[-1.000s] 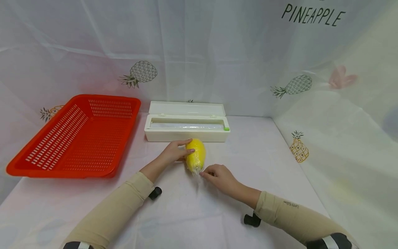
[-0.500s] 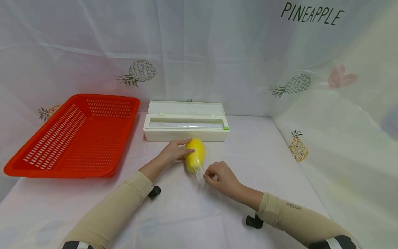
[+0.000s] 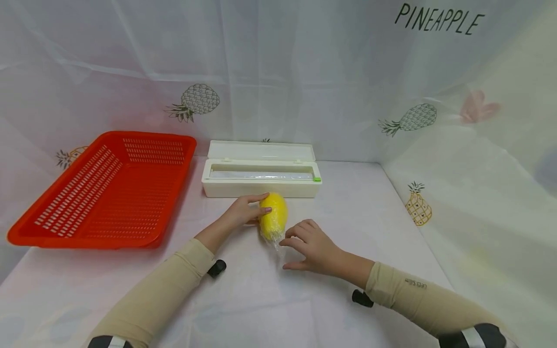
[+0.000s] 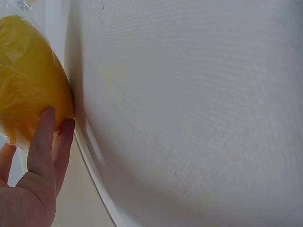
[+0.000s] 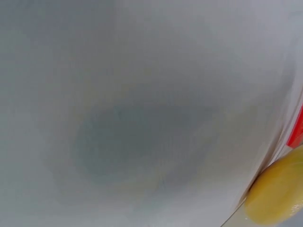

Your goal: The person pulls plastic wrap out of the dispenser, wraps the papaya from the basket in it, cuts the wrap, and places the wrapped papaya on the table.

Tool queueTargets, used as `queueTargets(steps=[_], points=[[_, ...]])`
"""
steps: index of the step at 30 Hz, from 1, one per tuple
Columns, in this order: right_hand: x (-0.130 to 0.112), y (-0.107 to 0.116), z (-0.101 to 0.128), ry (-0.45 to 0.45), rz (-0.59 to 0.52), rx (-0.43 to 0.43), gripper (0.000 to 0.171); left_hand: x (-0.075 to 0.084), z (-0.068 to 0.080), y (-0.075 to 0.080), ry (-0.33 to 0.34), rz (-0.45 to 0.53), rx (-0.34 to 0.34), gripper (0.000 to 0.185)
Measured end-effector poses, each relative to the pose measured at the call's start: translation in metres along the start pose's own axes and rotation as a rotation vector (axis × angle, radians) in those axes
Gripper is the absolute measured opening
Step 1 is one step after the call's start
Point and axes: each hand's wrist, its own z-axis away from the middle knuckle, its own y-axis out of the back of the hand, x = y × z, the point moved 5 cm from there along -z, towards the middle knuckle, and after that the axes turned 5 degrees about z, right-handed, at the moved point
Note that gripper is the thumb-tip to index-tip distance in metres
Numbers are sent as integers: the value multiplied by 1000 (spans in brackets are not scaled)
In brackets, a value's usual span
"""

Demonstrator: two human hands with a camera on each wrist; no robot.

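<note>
A yellow oval fruit (image 3: 273,212), mango-like in shape, is wrapped in clear cling film. Its loose film end (image 3: 276,241) trails toward the person. My left hand (image 3: 243,211) grips the fruit from the left side; in the left wrist view its fingers (image 4: 42,144) lie along the wrapped yellow skin. Beside the film end, my right hand (image 3: 314,249) has its thumb spread away from the other fingers. Whether a fingertip touches the film cannot be told. The right wrist view shows the fruit (image 5: 274,191) at its lower right corner, without the hand.
A white cling film box (image 3: 262,189) with its lid (image 3: 261,151) raised stands just behind the fruit. To the left is a red perforated basket (image 3: 171,212). A pineapple-print cloth (image 3: 304,72) hangs behind the white-covered table (image 3: 243,304).
My right hand first drew the film end down and right from the fruit, then let go and spread thumb and fingers apart. My left hand has kept its grip on the fruit.
</note>
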Motion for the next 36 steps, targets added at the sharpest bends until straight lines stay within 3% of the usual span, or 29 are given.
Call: queueTargets(steps=[5, 12, 16, 20, 26, 30, 33, 36], points=[[0, -2, -5, 102, 72, 29, 51, 1, -2, 0, -2, 1, 2, 57], [-3, -4, -13, 123, 75, 60, 26, 0, -1, -2, -16, 8, 7, 57], [-6, -3, -14, 114, 51, 96, 20, 0, 0, -3, -24, 15, 25, 57], [-7, -3, -11, 132, 31, 110, 21, 1, 0, -5, -23, 12, 26, 57], [3, -6, -6, 143, 35, 80, 42, 2, 1, -4, -26, -2, 38, 57], [9, -7, -7, 148, 46, 77, 28, 4, 2, -3, -30, -15, 34, 57], [8, -6, -11, 179, 55, 73, 16, 7, 4, -2, -82, -72, 63, 58], [6, -6, -13, 182, 58, 67, 12, 13, 9, 0, -194, -147, 132, 53]])
